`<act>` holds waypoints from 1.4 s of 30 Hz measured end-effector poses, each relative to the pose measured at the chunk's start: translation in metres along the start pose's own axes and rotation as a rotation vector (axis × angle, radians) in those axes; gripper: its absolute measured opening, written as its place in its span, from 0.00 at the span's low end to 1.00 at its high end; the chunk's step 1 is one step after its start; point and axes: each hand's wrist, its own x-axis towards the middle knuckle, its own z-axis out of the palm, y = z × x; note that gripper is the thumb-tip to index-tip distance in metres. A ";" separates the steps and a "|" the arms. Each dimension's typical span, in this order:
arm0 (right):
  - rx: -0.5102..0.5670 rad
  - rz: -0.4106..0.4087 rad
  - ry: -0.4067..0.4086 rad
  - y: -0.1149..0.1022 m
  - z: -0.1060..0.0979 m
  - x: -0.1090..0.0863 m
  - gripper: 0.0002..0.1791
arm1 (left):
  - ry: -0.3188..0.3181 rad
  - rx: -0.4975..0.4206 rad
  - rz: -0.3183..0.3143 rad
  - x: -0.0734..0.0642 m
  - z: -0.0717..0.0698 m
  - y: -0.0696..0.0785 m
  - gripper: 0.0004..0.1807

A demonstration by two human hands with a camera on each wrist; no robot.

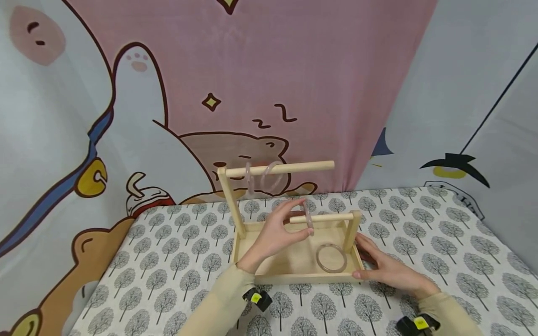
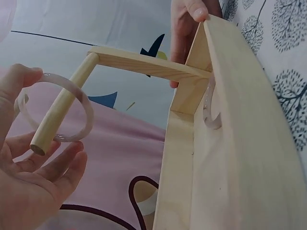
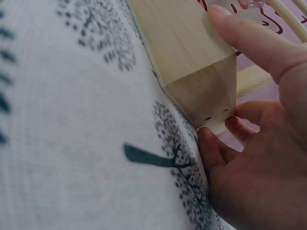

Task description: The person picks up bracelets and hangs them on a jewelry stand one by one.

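The tree-print surface (image 1: 441, 242) carried the wooden stand (image 1: 231, 200), whose shallow tray (image 1: 294, 279) had an upper bar (image 1: 302, 167) from its left post and a lower bar (image 1: 334, 217) from its right. The stand looked light enough to slide, so its near right corner made a sensible bracing place; there the right hand (image 1: 392, 271) held it, thumb in front, fingers bent round the end. The grip of the left hand (image 1: 275, 231) was spread to a ring's width, pinching the held bangle (image 1: 308, 217) at opposite sides of its rim, around the lower bar. Glossy and translucent, it was probably stiff, slippery and perhaps brittle, best taken by the outer edge. Two bangles (image 1: 249, 178) hung on the upper bar; a loose bangle (image 1: 332, 271) lay in the tray's right part.
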 end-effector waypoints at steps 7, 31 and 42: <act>-0.019 0.027 0.003 -0.002 0.002 -0.001 0.53 | -0.034 0.085 0.077 0.009 0.003 -0.006 0.39; -0.001 -0.035 -0.022 0.004 0.000 0.000 0.52 | -0.152 0.666 0.288 0.034 0.019 0.023 0.41; -0.014 -0.035 -0.018 0.003 0.000 -0.001 0.51 | -0.257 0.855 0.237 0.040 0.041 0.031 0.40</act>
